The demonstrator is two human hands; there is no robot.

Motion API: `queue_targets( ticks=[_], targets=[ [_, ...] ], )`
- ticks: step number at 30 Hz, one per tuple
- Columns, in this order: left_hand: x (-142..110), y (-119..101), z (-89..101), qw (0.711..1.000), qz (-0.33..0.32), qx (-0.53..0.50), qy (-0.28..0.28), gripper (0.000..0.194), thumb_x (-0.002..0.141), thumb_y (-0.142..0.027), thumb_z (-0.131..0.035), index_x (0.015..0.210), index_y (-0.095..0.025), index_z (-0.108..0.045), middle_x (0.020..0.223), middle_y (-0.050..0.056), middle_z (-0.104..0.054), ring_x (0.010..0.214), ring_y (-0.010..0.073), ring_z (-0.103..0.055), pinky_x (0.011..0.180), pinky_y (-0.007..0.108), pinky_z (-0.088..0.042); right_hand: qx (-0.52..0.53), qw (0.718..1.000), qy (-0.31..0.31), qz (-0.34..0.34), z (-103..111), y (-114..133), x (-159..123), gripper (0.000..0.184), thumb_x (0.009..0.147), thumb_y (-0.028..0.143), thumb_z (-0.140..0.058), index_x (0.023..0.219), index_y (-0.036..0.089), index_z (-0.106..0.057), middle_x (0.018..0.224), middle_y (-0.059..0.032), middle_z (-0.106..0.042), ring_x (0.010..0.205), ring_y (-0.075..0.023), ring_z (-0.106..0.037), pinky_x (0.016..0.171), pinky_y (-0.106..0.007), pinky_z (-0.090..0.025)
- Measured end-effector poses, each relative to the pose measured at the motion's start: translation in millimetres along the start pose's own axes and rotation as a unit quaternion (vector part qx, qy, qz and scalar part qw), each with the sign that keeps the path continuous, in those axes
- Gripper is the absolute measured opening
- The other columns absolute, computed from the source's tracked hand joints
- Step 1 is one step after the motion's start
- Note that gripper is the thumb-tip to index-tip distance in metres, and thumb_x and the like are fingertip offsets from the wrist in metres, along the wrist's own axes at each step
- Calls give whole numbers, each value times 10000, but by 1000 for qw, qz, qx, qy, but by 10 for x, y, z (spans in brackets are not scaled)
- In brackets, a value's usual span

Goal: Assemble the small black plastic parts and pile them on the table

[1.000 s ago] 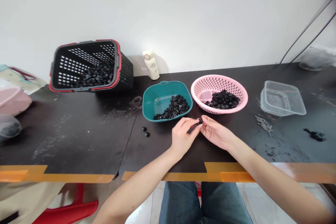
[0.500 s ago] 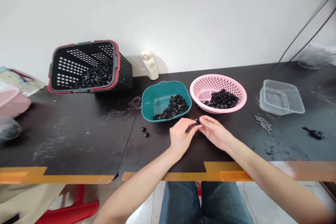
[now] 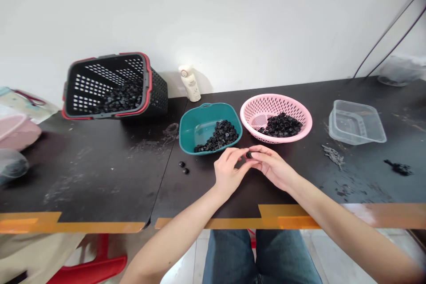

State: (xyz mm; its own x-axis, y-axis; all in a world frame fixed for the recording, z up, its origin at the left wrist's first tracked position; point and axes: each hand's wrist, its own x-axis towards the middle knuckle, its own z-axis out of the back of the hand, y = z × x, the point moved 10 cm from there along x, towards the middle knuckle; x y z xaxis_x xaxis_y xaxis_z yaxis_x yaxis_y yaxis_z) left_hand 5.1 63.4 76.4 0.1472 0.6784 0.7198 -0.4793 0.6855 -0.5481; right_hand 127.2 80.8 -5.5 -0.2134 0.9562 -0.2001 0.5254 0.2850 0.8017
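Between the fingertips of both hands is a small round black part [image 3: 249,154], partly covered by the fingers. My left hand [image 3: 229,171] pinches it from the left, and my right hand [image 3: 271,166] grips it from the right with thumb and fingers. Both are just above the table, in front of a teal basin [image 3: 193,120] and a pink colander [image 3: 248,117]. Black round parts [image 3: 222,135] lie heaped in the basin. The colander holds a pile of black pieces [image 3: 282,125]. Two black round parts [image 3: 183,167] lie on the table, left of my left hand.
A dark basket [image 3: 159,91] with a red rim leans at the back left, holding black pieces. Near the wall stands a white bottle [image 3: 191,84]. To the right are a clear plastic box [image 3: 357,126], grey thin pieces [image 3: 333,155] and a black cluster [image 3: 397,167].
The black part has turned between my fingertips, and my fingers have shifted around it. The hands stay in nearly the same place; the basins and loose parts have not moved.
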Motion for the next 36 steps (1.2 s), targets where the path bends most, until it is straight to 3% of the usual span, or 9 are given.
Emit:
queue_targets(
  ticks=[2, 10, 15, 18, 23, 27, 31, 36],
  targets=[
    [8, 39, 9, 1000, 20, -20, -7, 333, 777, -336, -718, 1076, -208, -646, 909, 41, -648, 676, 108, -601, 656, 256, -555, 0, 1000, 6, 11, -11, 30, 0, 200, 723, 239, -756, 915, 233, -701, 856, 1, -718, 813, -136, -664, 805, -290, -515],
    [-15, 22, 8, 998, -12, -69, -7, 268, 806, -204, -688, 1072, -235, -674, 954, 40, -655, 803, 134, -643, 723, 275, -569, -65, 995, 18, 74, -41, 146, -24, 144, 738, 321, -752, 854, 250, -700, 813, 5, -700, 740, -151, -668, 770, -351, -555],
    [-4, -30, 62, 998, -30, -50, -21, 258, 801, -204, -696, 1058, -229, -685, 928, 39, -673, 846, 149, -652, 746, 275, -566, -161, 973, -8, 167, -49, 312, -98, 123, 749, 324, -743, 853, 264, -717, 826, -7, -708, 738, -160, -669, 749, -334, -567],
    [4, -76, 81, 998, -48, -44, -25, 251, 793, -215, -708, 1043, -216, -686, 914, 38, -679, 837, 148, -651, 738, 273, -564, -242, 942, -26, 233, -72, 433, -182, 114, 782, 306, -711, 885, 258, -724, 852, -23, -714, 748, -170, -670, 733, -327, -569],
    [-6, -95, 87, 998, -55, -29, -25, 259, 802, -210, -699, 1059, -213, -677, 926, 36, -680, 841, 142, -652, 746, 269, -564, -376, 851, -42, 365, -191, 643, -378, 151, 824, 202, -659, 949, 255, -725, 935, -43, -712, 834, -184, -662, 729, -318, -560],
    [-18, -97, 78, 998, -58, -22, -18, 282, 817, -214, -682, 1098, -220, -664, 943, 42, -680, 860, 147, -651, 759, 276, -567, -425, 803, -34, 416, -290, 704, -471, 240, 837, 133, -626, 1009, 274, -716, 944, -37, -710, 852, -178, -659, 758, -320, -548],
    [-19, -132, 89, 997, -70, -18, -18, 286, 808, -202, -691, 1093, -210, -666, 938, 45, -684, 858, 147, -651, 757, 272, -565, -407, 813, -19, 417, -300, 705, -471, 262, 825, 129, -638, 1026, 279, -716, 953, -43, -704, 863, -188, -659, 757, -331, -551],
    [-13, -176, 112, 996, -81, -13, -24, 294, 792, -194, -708, 1082, -212, -667, 933, 39, -689, 844, 143, -655, 751, 266, -565, -324, 887, -17, 328, -166, 580, -319, 189, 798, 205, -693, 952, 303, -743, 932, -31, -716, 836, -186, -670, 702, -304, -567]
  ],
)
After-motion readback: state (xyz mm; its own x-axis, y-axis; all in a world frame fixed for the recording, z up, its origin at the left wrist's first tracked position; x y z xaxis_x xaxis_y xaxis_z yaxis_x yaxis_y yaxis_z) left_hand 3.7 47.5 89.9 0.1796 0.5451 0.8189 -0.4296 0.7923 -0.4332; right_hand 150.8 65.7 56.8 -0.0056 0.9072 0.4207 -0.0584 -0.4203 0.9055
